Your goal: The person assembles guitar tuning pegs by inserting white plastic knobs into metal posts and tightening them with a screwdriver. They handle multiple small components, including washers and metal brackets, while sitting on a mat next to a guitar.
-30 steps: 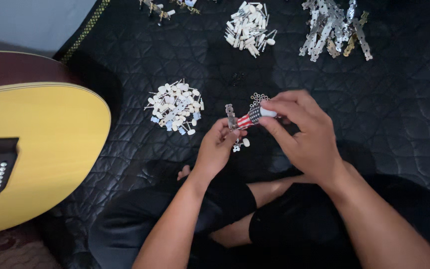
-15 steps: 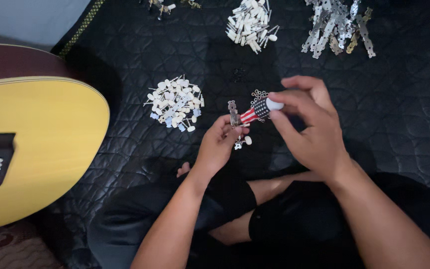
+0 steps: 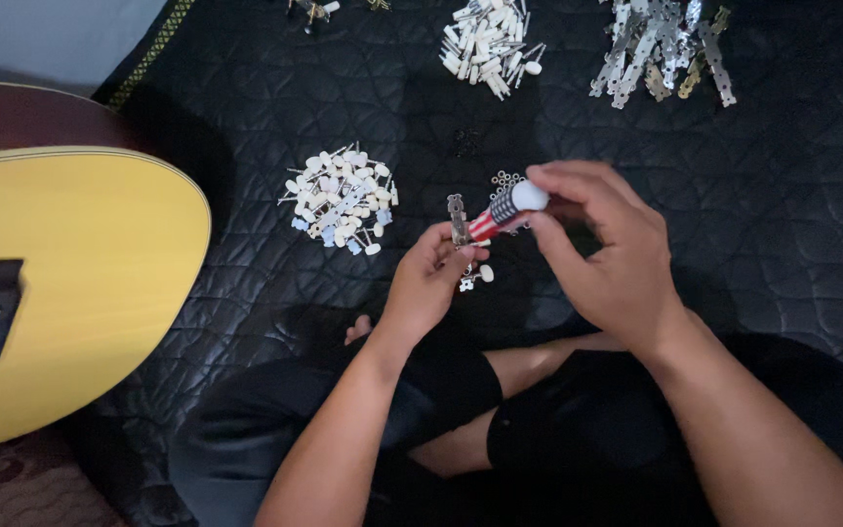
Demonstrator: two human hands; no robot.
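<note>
Since the earlier frame, both hands have drifted slightly up and right, grip unchanged. Right hand closes its fingers around the white-capped end of a small striped screwdriver, whose tip slants down toward the left hand. Left fingers pinch a small metal tuner plate upright, touching the tool's tip. Both forearms rise from crossed legs over the black quilted mat; a white peg pile and yellow guitar lie left.
</note>
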